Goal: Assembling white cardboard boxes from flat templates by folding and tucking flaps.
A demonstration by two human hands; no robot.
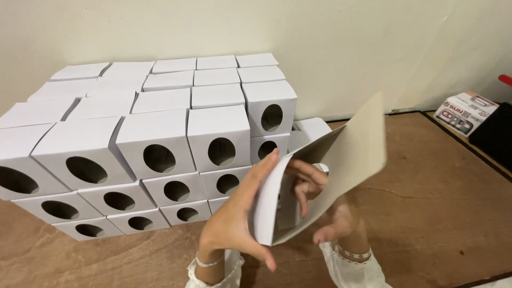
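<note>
We hold our left hand [240, 213] flat against the half-folded white carton [320, 165], fingers extended upward, while our right hand [320, 208] curls its fingers inside that carton.

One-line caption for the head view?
Both hands, left and right, fold a white carton blank beside stacked white boxes.
</note>
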